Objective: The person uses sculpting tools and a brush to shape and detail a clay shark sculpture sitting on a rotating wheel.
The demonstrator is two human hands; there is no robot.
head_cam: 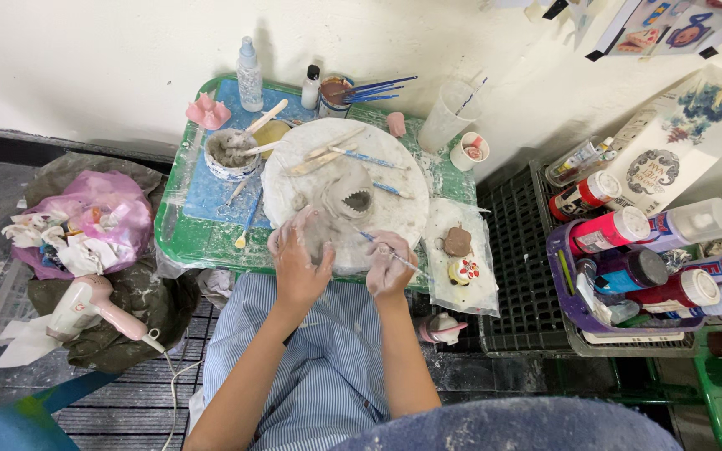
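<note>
Two clay-smeared hands shape a grey clay shark figure (340, 213) on a round white board (403, 213) — seen from above.
Left hand (298, 255), at the figure's 7 o'clock, cups its body with fingers spread; right hand (388, 266), at 5 o'clock, pinches a thin blue-handled tool (394, 255) — on a green worktop (179, 234).

Your right: white box (670, 142) with blue print leaning on wall; labelled paint bottles (628, 227) in purple basket (563, 276).

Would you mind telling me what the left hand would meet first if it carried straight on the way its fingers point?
The left hand already rests against the grey clay sculpture, so it would press straight into that.
</note>
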